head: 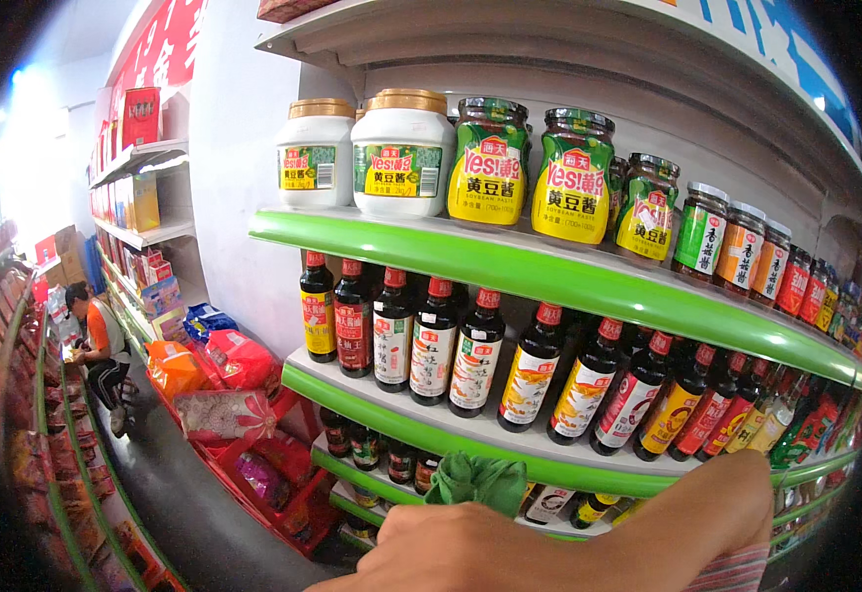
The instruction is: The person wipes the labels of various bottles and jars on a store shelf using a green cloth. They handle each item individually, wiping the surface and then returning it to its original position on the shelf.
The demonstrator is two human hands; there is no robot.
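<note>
My right hand (438, 546) is at the bottom centre, its arm bent in from the right. It grips a bunched green cloth (477, 482), which sticks up past the knuckles; the fingers are mostly hidden. Behind the cloth runs the green front edge of a shelf (586, 473). Dark soy sauce bottles (479, 355) with red caps stand in a row on that shelf. One level higher are white plastic tubs (404, 152) with gold lids and glass jars of soybean paste (573, 177). My left hand is out of view.
Smaller sauce jars (740, 244) continue the upper row to the right. Lower shelves hold dark jars (364, 448). At left, a red basket (253, 473) of packaged goods stands by the aisle floor (202, 510). A person (98, 355) sits farther down the aisle.
</note>
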